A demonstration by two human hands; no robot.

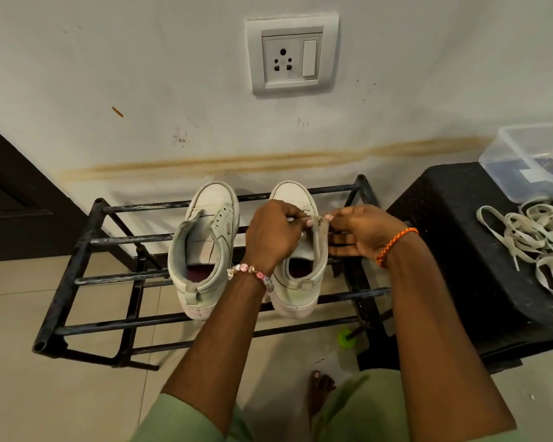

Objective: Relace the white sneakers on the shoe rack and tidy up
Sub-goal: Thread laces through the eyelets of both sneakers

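Two white high-top sneakers stand side by side on the top bars of a black metal shoe rack (77,250), toes toward the wall. The left sneaker (205,244) has no lace and nobody touches it. Over the right sneaker (297,282), my left hand (273,234) grips the tongue and upper edge. My right hand (361,232) pinches the same raised flap from the right with thumb and forefinger, its other fingers stretched out. A heap of loose white laces (537,244) lies on a black stool to the right.
The black stool (454,250) stands against the rack's right end. A clear plastic box (533,161) sits at its back. A wall socket (292,55) is above the rack. A green cap (345,338) lies on the tiled floor, and a bare foot (320,393) is below.
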